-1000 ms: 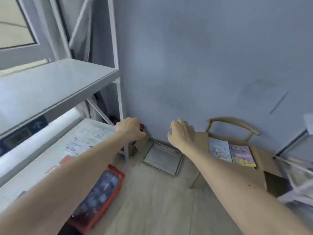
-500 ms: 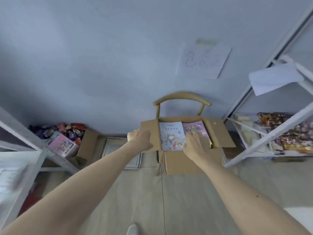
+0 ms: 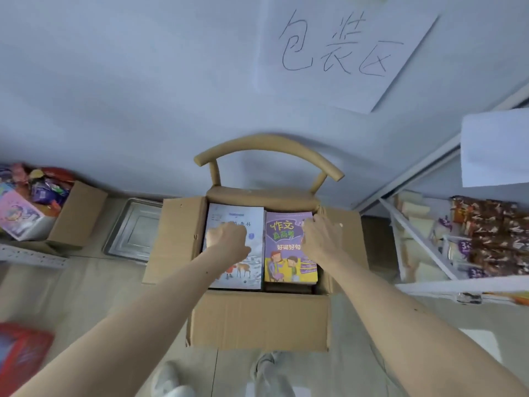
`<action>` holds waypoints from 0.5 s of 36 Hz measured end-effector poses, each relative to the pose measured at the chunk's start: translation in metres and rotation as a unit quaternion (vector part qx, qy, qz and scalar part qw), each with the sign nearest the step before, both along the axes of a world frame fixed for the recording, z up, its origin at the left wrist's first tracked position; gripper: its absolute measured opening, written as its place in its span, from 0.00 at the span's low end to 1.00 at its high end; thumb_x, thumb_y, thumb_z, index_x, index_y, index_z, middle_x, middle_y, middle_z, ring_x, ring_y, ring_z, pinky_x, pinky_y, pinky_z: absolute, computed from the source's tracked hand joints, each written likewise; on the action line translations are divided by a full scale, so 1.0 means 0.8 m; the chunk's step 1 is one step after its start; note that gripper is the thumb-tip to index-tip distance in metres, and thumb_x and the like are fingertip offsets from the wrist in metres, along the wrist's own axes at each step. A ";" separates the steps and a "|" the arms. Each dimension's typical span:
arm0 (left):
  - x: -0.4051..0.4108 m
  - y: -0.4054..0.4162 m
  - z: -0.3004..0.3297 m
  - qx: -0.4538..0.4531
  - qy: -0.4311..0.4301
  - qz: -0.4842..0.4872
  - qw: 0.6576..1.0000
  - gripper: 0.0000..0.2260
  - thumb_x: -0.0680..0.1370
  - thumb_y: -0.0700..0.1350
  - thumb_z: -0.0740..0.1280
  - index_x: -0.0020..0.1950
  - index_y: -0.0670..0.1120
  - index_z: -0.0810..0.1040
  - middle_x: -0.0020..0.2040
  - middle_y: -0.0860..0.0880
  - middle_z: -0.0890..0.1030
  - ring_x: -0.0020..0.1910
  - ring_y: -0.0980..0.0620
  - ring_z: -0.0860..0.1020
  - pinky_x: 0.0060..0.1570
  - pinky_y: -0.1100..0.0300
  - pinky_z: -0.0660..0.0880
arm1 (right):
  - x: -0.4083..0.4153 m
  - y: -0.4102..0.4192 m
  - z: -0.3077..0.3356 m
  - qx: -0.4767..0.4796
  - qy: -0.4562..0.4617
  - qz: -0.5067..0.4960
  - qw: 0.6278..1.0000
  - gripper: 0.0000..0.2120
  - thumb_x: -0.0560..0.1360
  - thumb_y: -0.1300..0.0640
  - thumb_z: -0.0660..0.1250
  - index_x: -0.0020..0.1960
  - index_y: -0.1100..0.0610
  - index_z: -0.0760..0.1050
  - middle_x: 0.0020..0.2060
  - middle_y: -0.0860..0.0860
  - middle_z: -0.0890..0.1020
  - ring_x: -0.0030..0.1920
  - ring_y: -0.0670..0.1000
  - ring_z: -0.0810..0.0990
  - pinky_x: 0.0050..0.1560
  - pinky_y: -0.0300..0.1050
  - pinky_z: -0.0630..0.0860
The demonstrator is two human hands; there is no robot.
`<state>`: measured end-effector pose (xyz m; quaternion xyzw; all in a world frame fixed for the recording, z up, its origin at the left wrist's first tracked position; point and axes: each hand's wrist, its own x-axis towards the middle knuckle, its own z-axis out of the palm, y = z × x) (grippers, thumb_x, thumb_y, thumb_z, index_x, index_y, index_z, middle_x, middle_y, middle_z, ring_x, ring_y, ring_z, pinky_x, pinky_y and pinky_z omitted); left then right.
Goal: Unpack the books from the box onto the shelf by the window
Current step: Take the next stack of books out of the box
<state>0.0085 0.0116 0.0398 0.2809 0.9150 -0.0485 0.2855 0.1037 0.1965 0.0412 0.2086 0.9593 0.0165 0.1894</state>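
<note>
An open cardboard box (image 3: 257, 322) stands on a wooden chair (image 3: 269, 141) against the wall. Inside lie two stacks of books side by side, a white-blue book (image 3: 246, 216) topping the left stack and a purple book (image 3: 282, 233) the right. My left hand (image 3: 227, 239) rests on the white-blue book with fingers curled under, so its grip is hidden. My right hand (image 3: 320, 236) lies at the purple book's right edge, fingers spread. The shelf by the window is out of view.
A metal tray (image 3: 134, 233) lies on the floor left of the box, beside a carton of snack packets (image 3: 77, 213). A white rack (image 3: 458, 285) with snack bags stands at right. A red basket (image 3: 20, 353) sits at bottom left. My shoes (image 3: 171, 382) are below the box.
My view has swung right from the window shelf to the box and closed in. Both hands have moved from mid-air onto the two top books.
</note>
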 end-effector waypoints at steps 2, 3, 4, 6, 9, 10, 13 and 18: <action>-0.005 0.025 -0.023 0.001 -0.006 0.013 1.000 0.11 0.78 0.52 0.63 0.56 0.47 0.76 0.56 0.48 0.77 0.54 0.47 0.76 0.43 0.57 0.70 | -0.021 0.025 -0.023 -0.006 -0.010 0.028 1.000 0.10 0.75 0.55 0.69 0.54 0.55 0.75 0.54 0.52 0.78 0.56 0.54 0.76 0.46 0.47 0.67; -0.006 0.036 -0.035 0.000 -0.011 0.018 1.000 0.12 0.78 0.53 0.64 0.57 0.47 0.75 0.56 0.47 0.76 0.55 0.47 0.76 0.44 0.56 0.70 | -0.032 0.035 -0.036 -0.011 -0.017 0.041 0.999 0.12 0.74 0.53 0.70 0.56 0.55 0.74 0.54 0.52 0.78 0.56 0.55 0.76 0.49 0.47 0.68; -0.007 0.046 -0.046 0.000 -0.015 0.021 1.000 0.13 0.78 0.53 0.64 0.58 0.47 0.75 0.57 0.47 0.76 0.56 0.46 0.75 0.45 0.56 0.70 | -0.041 0.043 -0.048 -0.019 -0.024 0.052 0.998 0.15 0.74 0.52 0.71 0.58 0.55 0.73 0.55 0.52 0.78 0.57 0.55 0.76 0.52 0.48 0.70; -0.011 0.064 -0.073 -0.005 -0.021 0.019 1.000 0.18 0.77 0.56 0.65 0.61 0.47 0.74 0.60 0.47 0.74 0.59 0.46 0.73 0.47 0.54 0.69 | -0.057 0.056 -0.076 -0.042 -0.036 0.078 0.995 0.21 0.73 0.50 0.72 0.62 0.56 0.71 0.58 0.52 0.76 0.60 0.55 0.75 0.55 0.50 0.71; -0.018 0.088 -0.113 -0.003 -0.030 0.020 0.999 0.26 0.74 0.60 0.68 0.66 0.46 0.69 0.64 0.46 0.71 0.64 0.45 0.70 0.56 0.51 0.70 | -0.076 0.070 -0.115 -0.085 -0.041 0.108 0.990 0.28 0.72 0.45 0.73 0.65 0.56 0.69 0.61 0.53 0.75 0.62 0.56 0.73 0.58 0.49 0.70; -0.020 0.093 -0.125 -0.001 -0.032 0.023 0.999 0.30 0.73 0.61 0.69 0.68 0.46 0.67 0.66 0.45 0.69 0.65 0.44 0.68 0.59 0.50 0.69 | -0.080 0.073 -0.127 -0.100 -0.044 0.117 0.987 0.30 0.72 0.43 0.73 0.67 0.57 0.68 0.63 0.53 0.74 0.63 0.56 0.72 0.60 0.49 0.69; -0.023 0.104 -0.158 -0.006 -0.028 0.014 1.000 0.41 0.69 0.65 0.72 0.73 0.45 0.61 0.71 0.45 0.63 0.70 0.44 0.63 0.66 0.46 0.65 | -0.088 0.080 -0.157 -0.127 -0.068 0.130 0.981 0.38 0.68 0.37 0.73 0.69 0.58 0.67 0.64 0.54 0.73 0.65 0.56 0.71 0.64 0.51 0.69; -0.021 0.108 -0.191 -0.021 0.025 -0.012 0.999 0.52 0.62 0.69 0.73 0.74 0.43 0.54 0.71 0.43 0.57 0.71 0.42 0.58 0.68 0.45 0.63 | -0.095 0.079 -0.192 -0.139 -0.082 0.122 0.979 0.46 0.61 0.30 0.74 0.67 0.58 0.67 0.63 0.54 0.74 0.63 0.57 0.73 0.60 0.51 0.70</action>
